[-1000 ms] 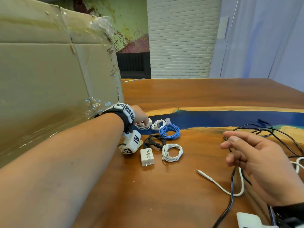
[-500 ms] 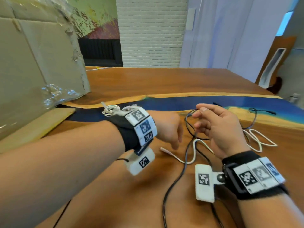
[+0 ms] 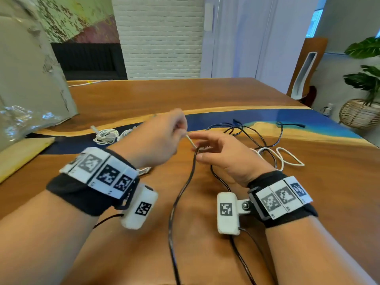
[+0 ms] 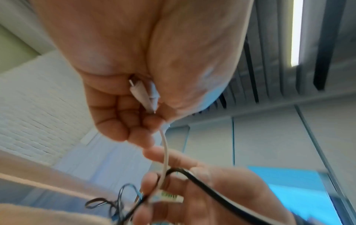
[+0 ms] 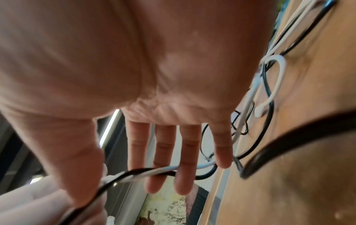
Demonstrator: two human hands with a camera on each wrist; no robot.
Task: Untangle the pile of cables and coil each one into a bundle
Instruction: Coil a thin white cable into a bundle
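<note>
My left hand (image 3: 164, 136) pinches the plug end of a white cable (image 3: 190, 140), lifted over the table; the white connector (image 4: 142, 97) lies inside its curled fingers. Just to the right, my right hand (image 3: 218, 153) holds a black cable (image 3: 185, 186) between thumb and fingers, its other fingers fairly straight. The white cable and the black cable (image 5: 134, 173) cross over those fingers. More white cable (image 3: 287, 159) loops on the wood behind my right hand, mixed with thin black cables (image 3: 246, 130).
Coiled white bundles (image 3: 106, 135) lie at the left behind my left wrist. A large cardboard box (image 3: 30, 79) stands at the far left on the wooden table (image 3: 205, 95). A wicker plant basket (image 3: 359, 114) sits past the right edge.
My left hand left the coiled bundles, came right to the loose pile and picked up the white cable's end. My right hand took up the black cable. The view swung right.
</note>
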